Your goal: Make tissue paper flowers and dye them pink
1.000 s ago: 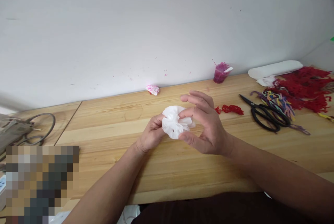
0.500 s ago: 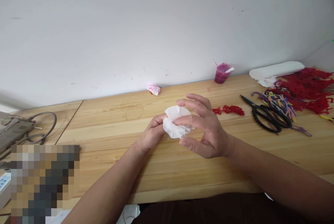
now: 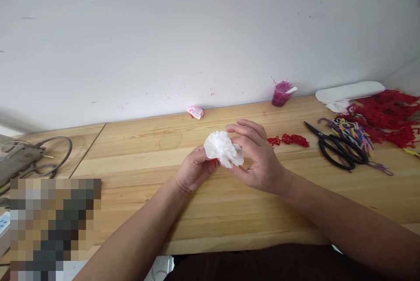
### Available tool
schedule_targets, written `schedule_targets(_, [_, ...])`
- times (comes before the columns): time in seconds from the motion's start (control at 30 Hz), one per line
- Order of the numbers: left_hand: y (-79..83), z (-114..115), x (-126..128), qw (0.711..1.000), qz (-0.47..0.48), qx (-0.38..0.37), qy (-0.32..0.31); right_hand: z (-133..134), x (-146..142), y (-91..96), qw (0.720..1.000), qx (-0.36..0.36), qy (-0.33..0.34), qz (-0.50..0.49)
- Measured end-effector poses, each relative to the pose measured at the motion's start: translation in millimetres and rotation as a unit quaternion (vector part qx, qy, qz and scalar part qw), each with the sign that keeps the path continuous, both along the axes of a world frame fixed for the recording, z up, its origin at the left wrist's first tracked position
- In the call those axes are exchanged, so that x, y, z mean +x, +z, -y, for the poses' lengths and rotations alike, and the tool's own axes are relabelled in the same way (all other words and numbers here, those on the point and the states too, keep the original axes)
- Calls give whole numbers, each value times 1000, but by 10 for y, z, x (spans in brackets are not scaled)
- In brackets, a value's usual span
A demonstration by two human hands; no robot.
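Observation:
A ruffled white tissue-paper flower (image 3: 223, 146) is held up over the wooden table, its layers bunched at the middle. My left hand (image 3: 195, 168) is closed on its underside from the left, and a bit of red yarn (image 3: 213, 162) shows between the fingers there. On the other side, my right hand (image 3: 259, 158) has its fingers apart and curved around the flower's right edge. Thumb and forefinger are close to the paper; whether they pinch it I cannot tell. Behind this hand lies a short bunch of red yarn (image 3: 292, 140).
Black-handled scissors (image 3: 341, 147) lie right, beside multicoloured yarn (image 3: 354, 134) and a red yarn heap (image 3: 387, 115). A purple-stained cup (image 3: 282, 94) and a pink-spotted tissue wad (image 3: 195, 112) stand near the wall. Cables (image 3: 49, 169) and a blurred patch are at the left.
The paper has turned from a flat-faced disc into a fuller, ruffled shape facing up. My right hand's fingers have drawn in around its edge, and red yarn now shows below it.

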State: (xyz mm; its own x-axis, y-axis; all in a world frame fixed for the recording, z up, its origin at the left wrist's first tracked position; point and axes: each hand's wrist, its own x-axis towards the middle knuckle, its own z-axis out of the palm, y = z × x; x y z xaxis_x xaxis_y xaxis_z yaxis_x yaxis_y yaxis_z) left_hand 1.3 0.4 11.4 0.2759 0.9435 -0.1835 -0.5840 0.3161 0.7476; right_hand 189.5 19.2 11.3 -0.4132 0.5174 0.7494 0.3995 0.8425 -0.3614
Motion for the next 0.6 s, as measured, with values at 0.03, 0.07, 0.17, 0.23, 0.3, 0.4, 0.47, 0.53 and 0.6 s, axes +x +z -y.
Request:
schedule_targets(0.03, [-7,-2,3,1000,3,-5,0,-5,-1,-8,1000,3,-2,0])
schedule_targets(0.07, [-16,-7,3,1000,3,-8,-3,-11,-1,-12,1000,8,-4,0])
schedule_targets(0.17, [-58,-35,-25,1000,-15,-3,-15,-31,0,-11,999,26,-26,-3])
schedule_targets(0.23, [-97,-55,-55,999,-35,5,-16,-45,3,-5,998,42,-46,-5])
schedule_targets(0.3, [-136,-65,-79,999,-45,13,-9,-56,12,-1,997,55,-60,-6])
schedule_targets(0.4, [-169,-63,-88,999,-43,11,-8,-67,34,-3,995,70,-68,2])
schedule_targets(0.47, [-161,-58,-80,999,-44,-7,-17,-71,49,-6,994,77,-72,12])
schedule_targets(0.53, [-135,-56,-72,998,-46,-31,-25,-74,62,-7,994,81,-75,23])
schedule_targets(0.6, [-107,-60,-69,998,-42,-48,-31,-76,73,-6,993,87,-77,34])
